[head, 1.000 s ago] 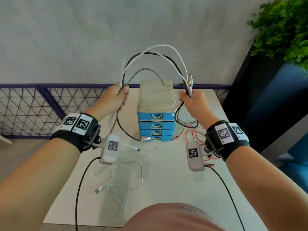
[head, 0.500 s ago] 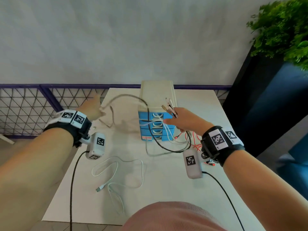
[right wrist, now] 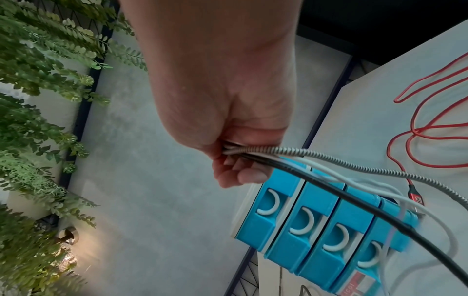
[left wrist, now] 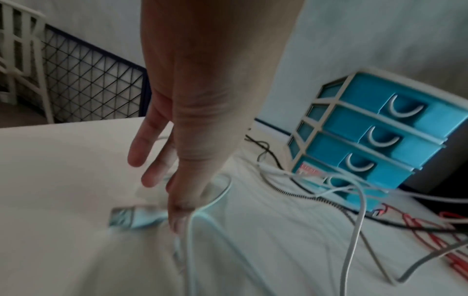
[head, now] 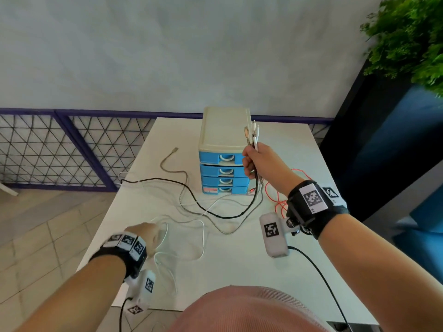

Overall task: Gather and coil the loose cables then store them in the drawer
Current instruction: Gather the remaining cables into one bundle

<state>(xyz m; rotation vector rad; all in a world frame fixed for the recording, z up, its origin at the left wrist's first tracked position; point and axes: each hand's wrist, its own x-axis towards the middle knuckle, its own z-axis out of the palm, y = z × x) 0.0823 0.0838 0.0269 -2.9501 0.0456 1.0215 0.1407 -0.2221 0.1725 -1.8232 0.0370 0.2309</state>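
My right hand (head: 254, 161) grips a bundle of cable ends (head: 251, 137) in front of the top drawers; the plugs stick up above the fist. From it a black cable (head: 191, 195), a braided grey cable (head: 178, 174) and white cables trail left across the table. In the right wrist view my fingers (right wrist: 240, 174) curl round these cables (right wrist: 316, 158). My left hand (head: 146, 233) is low at the front left on a loose white cable (head: 202, 238). Its fingertips (left wrist: 178, 218) meet that cable beside a USB plug (left wrist: 129, 218); blur hides the grip. The drawer unit (head: 224, 130) has all its blue drawers closed.
A red cable (head: 280, 200) lies tangled right of the drawer unit (right wrist: 316, 230). A wire mesh fence (head: 72, 152) runs along the table's left and back. A dark planter with a green plant (head: 407, 39) stands at the right. The table's left edge (head: 115, 212) is near my left hand.
The left hand let go of the raised bundle, whose far ends dropped onto the table at the left. It then came down to the front white cable. The right hand kept its ends.
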